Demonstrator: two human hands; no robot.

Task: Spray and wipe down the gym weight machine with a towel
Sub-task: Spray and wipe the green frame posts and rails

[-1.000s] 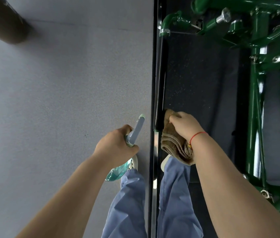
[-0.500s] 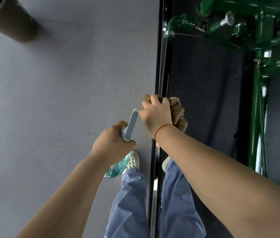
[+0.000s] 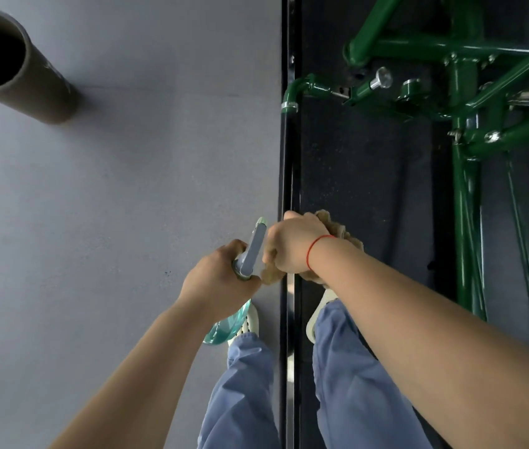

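We see right hand (image 3: 292,244) now clamped over black bar (image 3: 289,163), towel (image 3: 337,228) wrapped beneath, moved over from bar's right side. Left hand (image 3: 217,283) grips spray bottle (image 3: 252,251) just left. We judge wiping underway.

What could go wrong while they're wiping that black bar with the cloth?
1. The nozzle of the spray bottle in the left hand sits right beside the right hand, so a squeeze might wet that hand instead of the black bar.
2. The shoes stand on either side of the bar; a careless step could mean a trip.
3. If the towel slides far along, knuckles could bump the green fitting at the bar's far end.
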